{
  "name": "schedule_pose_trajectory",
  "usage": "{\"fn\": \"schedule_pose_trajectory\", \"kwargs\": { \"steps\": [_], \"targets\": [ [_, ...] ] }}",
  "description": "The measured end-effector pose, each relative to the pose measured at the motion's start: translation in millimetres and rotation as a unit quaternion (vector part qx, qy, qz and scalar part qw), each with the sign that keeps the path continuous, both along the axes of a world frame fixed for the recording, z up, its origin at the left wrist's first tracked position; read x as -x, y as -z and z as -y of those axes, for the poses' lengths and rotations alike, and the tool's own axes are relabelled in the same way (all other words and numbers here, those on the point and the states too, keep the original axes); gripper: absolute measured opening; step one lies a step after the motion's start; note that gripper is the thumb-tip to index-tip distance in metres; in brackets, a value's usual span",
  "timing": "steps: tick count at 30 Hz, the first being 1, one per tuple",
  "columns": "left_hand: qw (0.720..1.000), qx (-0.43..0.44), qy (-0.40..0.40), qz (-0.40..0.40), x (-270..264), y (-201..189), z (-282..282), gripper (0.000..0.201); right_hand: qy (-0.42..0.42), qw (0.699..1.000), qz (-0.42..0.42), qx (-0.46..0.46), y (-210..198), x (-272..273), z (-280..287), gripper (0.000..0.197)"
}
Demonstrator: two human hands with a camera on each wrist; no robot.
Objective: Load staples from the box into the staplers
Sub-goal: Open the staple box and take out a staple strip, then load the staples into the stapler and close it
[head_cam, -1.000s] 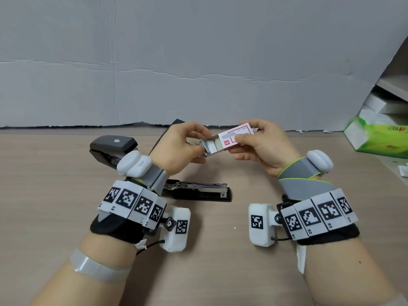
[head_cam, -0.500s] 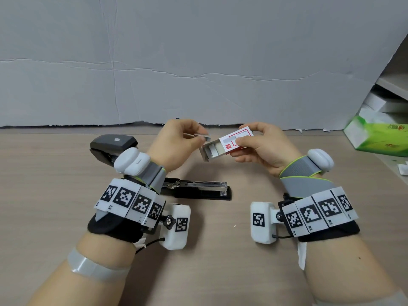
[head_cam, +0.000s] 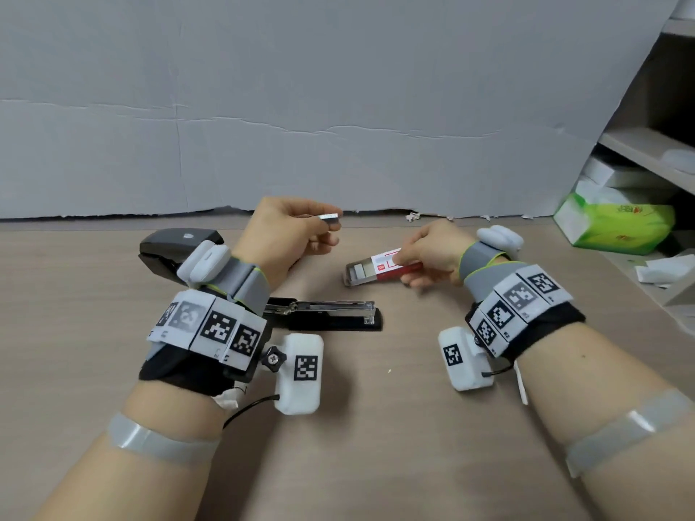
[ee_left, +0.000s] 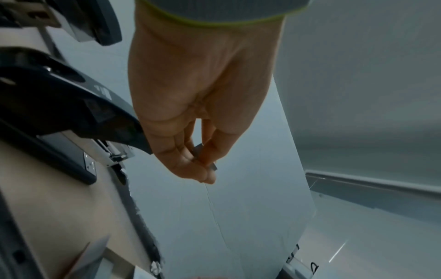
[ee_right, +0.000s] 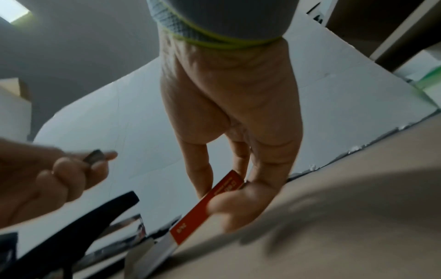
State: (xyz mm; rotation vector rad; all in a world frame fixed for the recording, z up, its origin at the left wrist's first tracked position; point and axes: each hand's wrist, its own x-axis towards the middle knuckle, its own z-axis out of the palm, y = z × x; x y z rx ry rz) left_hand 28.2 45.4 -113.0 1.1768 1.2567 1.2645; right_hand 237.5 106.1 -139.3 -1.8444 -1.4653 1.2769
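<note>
Left hand (head_cam: 289,235) raised, pinching staple strip (head_cam: 329,216); right hand (head_cam: 428,253) low, gripping staple box (head_cam: 380,270).

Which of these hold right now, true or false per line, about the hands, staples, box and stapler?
1. The left hand pinches a short silver strip of staples. True.
2. The right hand is empty. False: it holds the red and white cardboard staple box.
3. The box's inner tray is slid out. True.
4. The black stapler on the table is closed. False: its metal channel lies exposed.
5. The strip already sits in the stapler. False: it is held above the table.
</note>
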Motion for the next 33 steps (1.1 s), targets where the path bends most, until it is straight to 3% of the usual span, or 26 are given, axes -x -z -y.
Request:
{"fn": "schedule_pose_trajectory", "kwargs": {
  "steps": [4, 7, 9, 11, 13, 16, 20, 25, 33],
  "targets": [
    [0.997, 0.019, 0.022, 0.065, -1.4, -5.0, 4.8, 0.021, -0.021, 0.980, 0.194, -0.027, 0.9, -1.3, -1.1, 0.033],
    [0.996, 0.024, 0.039, 0.074, -2.6, -5.7, 6.1, 0.016, -0.030, 0.975, 0.216, -0.037, 0.1, -2.0, 3.0, 0.049],
    [0.997, 0.017, 0.050, 0.051, -2.9, -3.7, 7.7, 0.014, -0.036, 0.973, 0.217, -0.072, -4.5, -2.4, 11.1, 0.046],
    [0.998, 0.012, 0.060, -0.005, -1.7, 0.0, 8.5, 0.016, -0.071, 0.972, 0.201, -0.096, -9.8, -0.1, 24.7, 0.033],
    [0.991, 0.005, 0.070, -0.110, -1.5, 4.2, 10.7, 0.019, -0.145, 0.973, 0.168, -0.065, -12.9, 5.8, 44.5, 0.025],
    [0.955, -0.017, 0.089, -0.283, -1.6, 9.1, 14.0, 0.019, -0.236, 0.955, 0.176, -0.024, -6.5, 14.8, 59.9, 0.029],
    [0.897, -0.038, 0.153, -0.414, -8.5, 13.1, 25.7, 0.012, -0.271, 0.936, 0.221, -0.035, 1.6, 25.3, 62.9, 0.032],
    [0.847, -0.057, 0.158, -0.504, -15.5, 15.8, 31.8, 0.015, -0.285, 0.919, 0.265, -0.063, 4.5, 28.4, 64.7, 0.035],
    [0.840, -0.054, 0.153, -0.518, -18.9, 21.2, 28.4, 0.016, -0.300, 0.923, 0.233, -0.058, 7.8, 26.4, 59.9, 0.038]
  ]
}}
